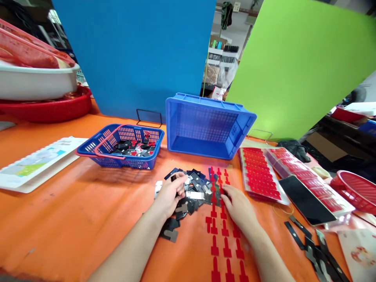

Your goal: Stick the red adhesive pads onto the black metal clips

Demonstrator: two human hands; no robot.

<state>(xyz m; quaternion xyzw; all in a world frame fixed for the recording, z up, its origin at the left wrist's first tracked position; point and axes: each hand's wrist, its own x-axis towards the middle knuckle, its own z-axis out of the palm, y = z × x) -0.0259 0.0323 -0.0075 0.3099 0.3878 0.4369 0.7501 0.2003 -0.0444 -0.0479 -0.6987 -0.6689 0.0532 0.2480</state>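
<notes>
My left hand is over a loose pile of flat black and silver metal pieces. Its fingers are curled together with a dark bit showing by the fingertips, too small to name. To the right, my right hand is closed, thumb and forefinger meeting at a red T-shaped piece in the middle row. Rows of similar red tabs run along the orange table toward me, a few partly covered by my right hand. The far ends of the rows lie beside the pile's right edge.
A blue basket with a pink handle holds mixed black and red pieces. Behind the pile, a blue crate rests on its side. Sheets of red pieces, a phone and dark metal strips lie at right; a spiral-bound calendar is left.
</notes>
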